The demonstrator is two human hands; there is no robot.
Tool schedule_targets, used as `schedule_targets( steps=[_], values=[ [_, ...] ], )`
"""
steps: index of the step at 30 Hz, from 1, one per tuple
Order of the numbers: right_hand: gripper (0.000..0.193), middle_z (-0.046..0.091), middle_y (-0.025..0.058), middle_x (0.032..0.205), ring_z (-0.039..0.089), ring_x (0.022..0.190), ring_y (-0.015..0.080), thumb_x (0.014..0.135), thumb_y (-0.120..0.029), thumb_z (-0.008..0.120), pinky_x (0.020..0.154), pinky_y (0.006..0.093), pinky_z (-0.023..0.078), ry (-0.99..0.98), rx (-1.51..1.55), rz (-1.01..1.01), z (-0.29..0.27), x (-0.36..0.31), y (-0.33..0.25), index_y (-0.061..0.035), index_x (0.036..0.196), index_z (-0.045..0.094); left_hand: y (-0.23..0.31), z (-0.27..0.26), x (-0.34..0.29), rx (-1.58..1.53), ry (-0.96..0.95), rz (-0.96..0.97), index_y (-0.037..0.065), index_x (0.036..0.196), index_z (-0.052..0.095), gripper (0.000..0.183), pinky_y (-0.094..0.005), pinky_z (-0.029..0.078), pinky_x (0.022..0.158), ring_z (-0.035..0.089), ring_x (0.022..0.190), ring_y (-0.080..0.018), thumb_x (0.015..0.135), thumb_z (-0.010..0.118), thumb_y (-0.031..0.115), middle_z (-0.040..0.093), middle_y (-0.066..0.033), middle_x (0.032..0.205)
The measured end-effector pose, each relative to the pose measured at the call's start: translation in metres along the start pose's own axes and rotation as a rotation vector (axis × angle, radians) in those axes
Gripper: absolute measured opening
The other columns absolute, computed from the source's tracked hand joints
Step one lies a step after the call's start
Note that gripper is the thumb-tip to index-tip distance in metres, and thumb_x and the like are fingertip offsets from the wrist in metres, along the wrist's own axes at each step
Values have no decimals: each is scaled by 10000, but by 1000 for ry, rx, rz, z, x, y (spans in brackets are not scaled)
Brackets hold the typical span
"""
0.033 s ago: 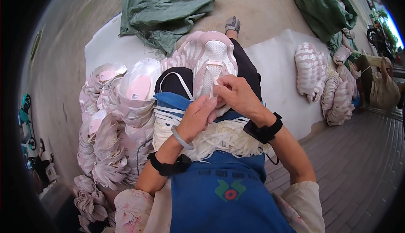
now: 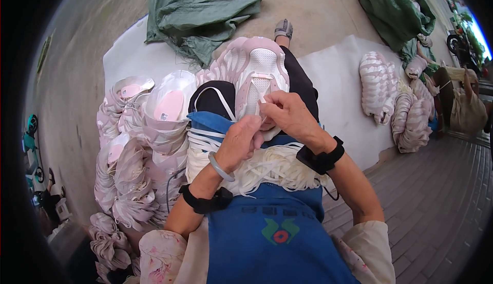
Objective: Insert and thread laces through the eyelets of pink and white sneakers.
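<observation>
Upper [image 2: 263,62], pink and white, sits on the person's lap, toe toward twelve o'clock; all directions here are read from it. A white lace [image 2: 222,99] crosses its throat and loops out at eight o'clock over the dark knee. At five o'clock the right hand [image 2: 291,117] bends over the throat, thumb and forefinger pinched on lace. At seven o'clock the left hand [image 2: 239,141] sits close beside it, fingers drawn in narrow; whether they grip anything I cannot tell. A pale bangle [image 2: 222,168] rings the left wrist, and both wrists wear a black band [image 2: 322,156].

More nested uppers [image 2: 222,67] run off at ten o'clock. At six o'clock a heap of spare laces [image 2: 275,170] rests on the lap, with a blue apron [image 2: 267,253] below it. Piled uppers [image 2: 169,110] stand at eight o'clock. A green sack [image 2: 208,14] lies at eleven, another sack [image 2: 393,14] at two. A white sheet [image 2: 331,86] spreads at three o'clock, bearing bundled uppers [image 2: 379,86]; farther out sits another person [image 2: 468,109].
</observation>
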State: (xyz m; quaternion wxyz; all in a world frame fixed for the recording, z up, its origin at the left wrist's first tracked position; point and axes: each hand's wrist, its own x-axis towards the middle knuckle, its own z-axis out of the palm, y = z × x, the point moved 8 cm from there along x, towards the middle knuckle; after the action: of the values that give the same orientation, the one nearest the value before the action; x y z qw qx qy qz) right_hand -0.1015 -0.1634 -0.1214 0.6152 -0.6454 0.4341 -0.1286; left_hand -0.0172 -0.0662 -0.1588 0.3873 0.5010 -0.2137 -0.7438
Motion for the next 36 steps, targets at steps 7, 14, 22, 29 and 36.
schedule_targets(
  steps=[7, 14, 22, 29, 36],
  values=[
    [272, 601, 33, 667, 533, 551, 61, 894, -225, 586, 509, 237, 441, -44, 402, 22, 5, -11, -4, 9, 756, 585, 3, 16, 9, -442, -98, 2, 14, 1004, 559, 325, -342, 543, 805, 616, 736, -173, 1008, 413, 304, 592, -76, 887],
    [315, 569, 14, 643, 501, 616, 106, 907, -263, 576, 571, 283, 425, 151, 30, -97, -49, -20, 1, 38, 848, 646, 7, -19, -8, -512, 21, 16, 48, 931, 558, 224, -204, 425, 520, 396, 540, -40, 988, 495, 255, 387, 61, 654],
    [363, 491, -1, 568, 425, 572, 105, 894, -297, 557, 538, 274, 342, 196, -133, 139, -88, -29, 31, 0, 713, 661, 35, -113, -52, -768, -94, 193, 46, 917, 554, 242, -180, 231, 372, 285, 480, -39, 1008, 450, 244, 306, 58, 621],
    [369, 398, -39, 514, 336, 477, 64, 865, -353, 600, 446, 241, 268, 286, -15, 304, -119, -27, 72, -40, 676, 657, 30, -249, -116, -983, 175, 738, 66, 1064, 598, 223, -264, 433, 625, 465, 690, -145, 1002, 451, 222, 483, -32, 770],
    [303, 351, -71, 536, 313, 444, 45, 864, -331, 617, 407, 226, 238, 391, 204, 350, -147, -43, 97, -45, 764, 636, -5, -380, -203, -974, 1011, 726, 181, 1181, 600, 259, -569, 314, 1015, 503, 1178, -276, 970, 497, 289, 593, -45, 1215]
  ],
)
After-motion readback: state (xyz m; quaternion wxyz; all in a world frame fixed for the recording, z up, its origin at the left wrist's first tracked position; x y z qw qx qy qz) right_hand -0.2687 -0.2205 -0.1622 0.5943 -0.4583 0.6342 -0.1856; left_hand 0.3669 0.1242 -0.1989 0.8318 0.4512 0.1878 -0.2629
